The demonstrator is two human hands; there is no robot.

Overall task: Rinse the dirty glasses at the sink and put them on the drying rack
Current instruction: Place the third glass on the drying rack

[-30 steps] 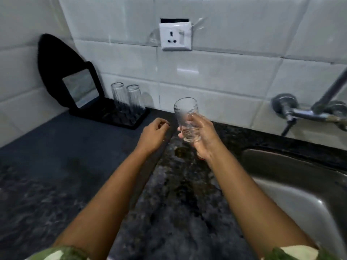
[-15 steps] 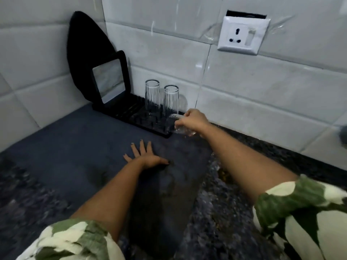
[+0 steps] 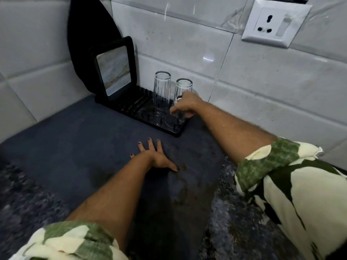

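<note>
Head view, nearest first: two forearms in green-and-cream sleeves reach out over a dark mat laid on the speckled counter. The left hand lies flat on the mat, fingers spread and straight, holding nothing; it seems to be bracing the lean. Further out, the right hand is wrapped from above round a glass, fingers curled down its side, at the near right corner of the black rack. The glass appears mouth-down and low over the rack's pegs; whether its rim already touches the rack cannot be told, since the hand covers most of it. Just behind it, two other glasses stand inverted on the rack, side by side, the right one partly hidden by the knuckles. A black-framed panel leans at the rack's far left against the tiled wall, and a socket sits higher on the right.

By my reading, the step in hand is the placing of a rinsed glass. The next move calls for settling it squarely without knocking the neighbour close behind, then opening the fingers and lifting straight off. The sink is out of view.
</note>
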